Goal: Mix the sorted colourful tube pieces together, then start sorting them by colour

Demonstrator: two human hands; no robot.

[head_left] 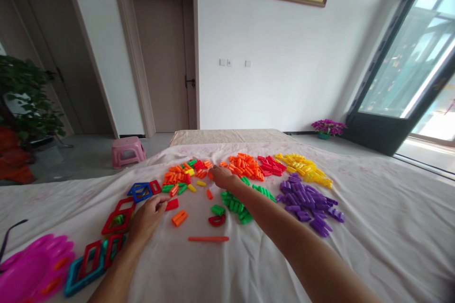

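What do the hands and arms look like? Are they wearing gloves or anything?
No gloves! The left hand and right hand are bare, with ordinary fingers. No sleeves show on the left arm or right arm, and I see no watch, bracelet or cable on either. The fingers look too small to tell about rings.

Both hands are palm down: the right hand (223, 177) reaches toward the far edge, its forearm slanting in from the near right; the left hand (151, 213) stays nearer, fingers bent.
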